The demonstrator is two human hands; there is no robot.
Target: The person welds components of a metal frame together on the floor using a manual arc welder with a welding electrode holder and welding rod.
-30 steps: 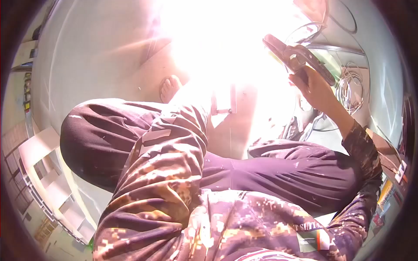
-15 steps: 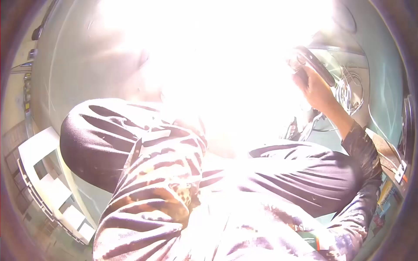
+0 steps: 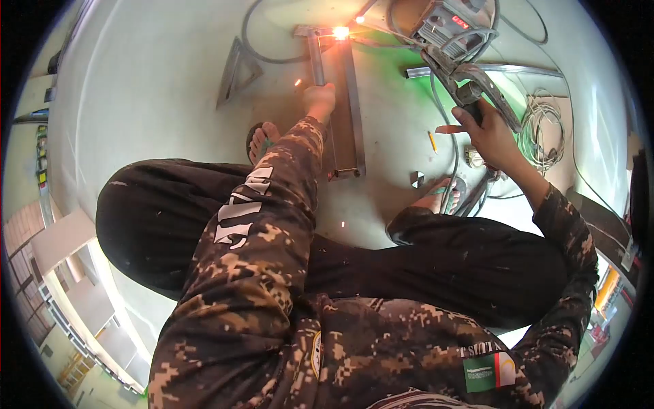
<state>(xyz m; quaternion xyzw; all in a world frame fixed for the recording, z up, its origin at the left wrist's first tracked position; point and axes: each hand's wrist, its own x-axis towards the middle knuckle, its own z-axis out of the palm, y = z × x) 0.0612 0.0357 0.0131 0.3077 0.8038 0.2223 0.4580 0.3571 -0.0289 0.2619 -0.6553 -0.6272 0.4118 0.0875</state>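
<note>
My left hand (image 3: 319, 100) is closed round the lower end of a narrow metal bar (image 3: 316, 60), beside a long rectangular metal frame (image 3: 353, 102) on the floor. A bright orange glow (image 3: 340, 33) burns at the frame's top end, with small sparks nearby. At the right, my right hand (image 3: 492, 136) grips the dark handle of a metal tool (image 3: 469, 92) with long, curved arms. This tool is held above the floor, in front of the machine with a red display (image 3: 455, 28). Fine detail at the glow is hidden by glare.
A triangular metal piece (image 3: 235, 73) lies left of the frame. Cables and a coiled wire (image 3: 543, 133) are at the right, near a metal bar (image 3: 504, 69). A yellow stick (image 3: 432, 142) and a small dark block (image 3: 417, 179) lie near my feet. White panels (image 3: 65, 232) stand far left.
The white glare that covered most of the view has shrunk to a small orange glow, and my left hand and the metal frame now show. My right hand still grips the tool.
</note>
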